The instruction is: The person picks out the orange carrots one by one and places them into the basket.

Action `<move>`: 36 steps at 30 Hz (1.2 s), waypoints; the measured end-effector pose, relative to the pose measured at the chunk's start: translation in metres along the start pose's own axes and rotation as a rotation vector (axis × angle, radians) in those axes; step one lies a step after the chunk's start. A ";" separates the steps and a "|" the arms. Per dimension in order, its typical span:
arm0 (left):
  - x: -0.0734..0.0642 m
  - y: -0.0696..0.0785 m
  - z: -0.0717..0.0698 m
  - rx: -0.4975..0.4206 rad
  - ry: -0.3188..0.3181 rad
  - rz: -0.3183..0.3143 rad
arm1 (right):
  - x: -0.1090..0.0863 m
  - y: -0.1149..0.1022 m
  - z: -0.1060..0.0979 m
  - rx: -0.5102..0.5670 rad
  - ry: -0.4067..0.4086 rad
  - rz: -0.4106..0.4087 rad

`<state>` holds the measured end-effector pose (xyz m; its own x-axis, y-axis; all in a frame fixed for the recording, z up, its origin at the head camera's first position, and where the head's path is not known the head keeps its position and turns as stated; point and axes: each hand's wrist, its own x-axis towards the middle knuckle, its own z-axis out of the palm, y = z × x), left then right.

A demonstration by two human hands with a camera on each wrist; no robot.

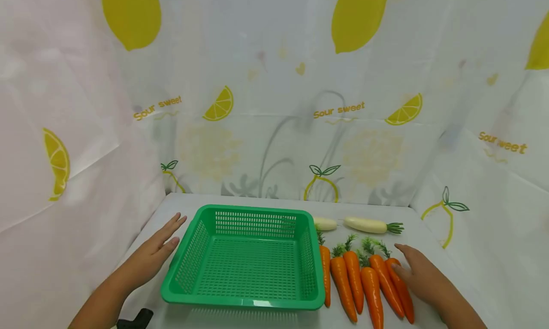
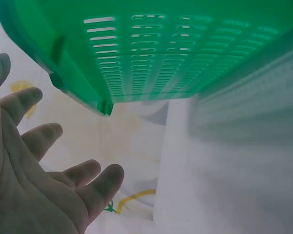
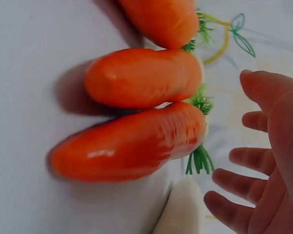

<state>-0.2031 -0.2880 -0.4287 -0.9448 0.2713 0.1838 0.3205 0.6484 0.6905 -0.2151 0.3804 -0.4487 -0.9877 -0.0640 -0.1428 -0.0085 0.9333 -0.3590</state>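
Note:
A green plastic basket (image 1: 214, 299) with slotted walls stands on the white table, its inside bare. My left hand (image 1: 152, 255) is beside the basket's left wall, fingers extended and holding nothing. In the left wrist view, its spread fingers are below and left of the basket's side (image 2: 151, 58). Several orange carrots (image 1: 371, 295) with green tops lie right of the basket. Next to the rightmost carrot (image 1: 401, 293) is my right hand (image 1: 424, 276), its fingers loosely extended with nothing in them. The right wrist view shows that hand (image 3: 278, 161) apart from the carrots (image 3: 132, 146).
Behind the carrots lie a white radish (image 1: 366, 225) with a green top and another white radish (image 1: 325, 223), partly hidden by the basket. A dark object (image 1: 135, 319) pokes in at the lower left. Lemon-print cloth (image 1: 274, 152) walls enclose the table's back and sides.

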 end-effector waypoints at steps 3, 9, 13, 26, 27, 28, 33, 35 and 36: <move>0.002 -0.001 0.003 -0.034 0.021 0.002 | 0.001 0.003 0.001 0.040 0.007 0.010; -0.003 -0.009 0.010 -0.074 0.047 -0.029 | -0.003 0.009 0.008 0.107 0.038 0.039; -0.010 -0.015 0.017 -0.087 0.042 -0.043 | -0.005 0.011 0.013 0.137 0.031 0.069; -0.007 -0.021 0.025 -0.315 0.068 -0.056 | 0.002 0.021 0.027 0.277 0.031 0.087; -0.007 -0.022 0.026 -0.333 0.067 -0.061 | 0.002 0.020 0.028 0.280 0.034 0.086; -0.007 -0.022 0.026 -0.355 0.062 -0.061 | 0.003 0.020 0.028 0.284 0.037 0.086; -0.009 -0.024 0.031 -0.421 0.056 -0.034 | 0.006 0.020 0.032 0.289 0.033 0.101; -0.009 -0.024 0.032 -0.432 0.059 -0.008 | 0.008 0.021 0.034 0.274 0.031 0.102; -0.009 -0.025 0.033 -0.436 0.059 0.007 | 0.008 0.022 0.035 0.261 0.031 0.098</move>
<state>-0.2004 -0.2833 -0.4706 -0.9491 0.2254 0.2200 0.2798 0.2823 0.9176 -0.2179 0.3878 -0.4896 -0.9861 0.0360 -0.1619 0.1234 0.8116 -0.5711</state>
